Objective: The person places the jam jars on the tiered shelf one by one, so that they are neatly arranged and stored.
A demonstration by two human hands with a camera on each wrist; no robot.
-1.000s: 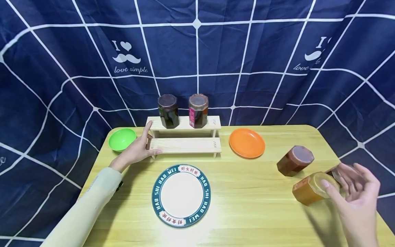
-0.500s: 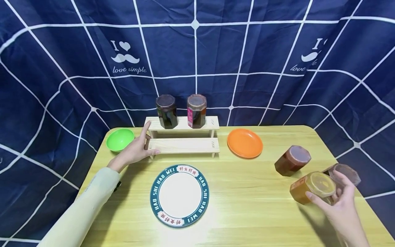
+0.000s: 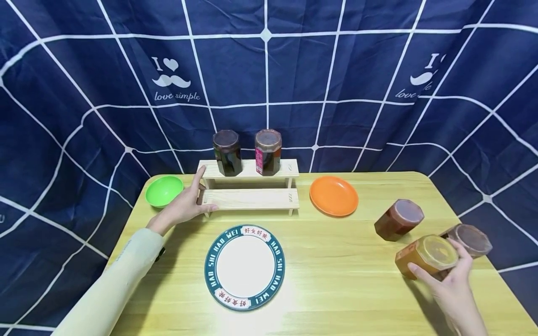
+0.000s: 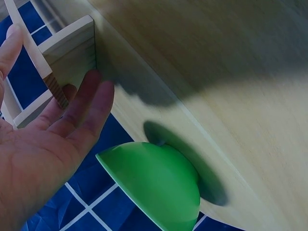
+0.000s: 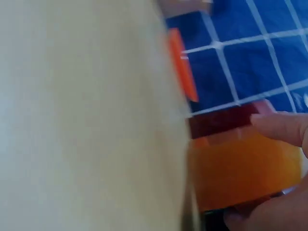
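My left hand (image 3: 180, 205) grips the left end of a two-tier wooden rack (image 3: 252, 199), its thumb along the lower shelf and a finger reaching up to the upper one. Two dark jars (image 3: 228, 156) stand on the upper tier; one has a pink label. At the right, my right hand (image 3: 451, 284) holds an amber honey jar (image 3: 414, 256) between thumb and fingers. In the right wrist view the thumb touches the amber jar (image 5: 240, 168). A dark red jar (image 3: 397, 221) stands behind it. Another dark jar (image 3: 470, 240) is partly hidden by the fingers.
A green bowl (image 3: 164, 191) sits left of the rack, close to my left wrist. To the rack's right lies an orange plate (image 3: 334, 196). A white plate with a teal rim (image 3: 210, 266) lies in front. Blue grid cloth (image 3: 302, 70) hangs behind the wooden table (image 3: 336, 289).
My right hand has moved left and closed round the amber jar, uncovering the dark jar behind it. The left hand has stayed on the rack.
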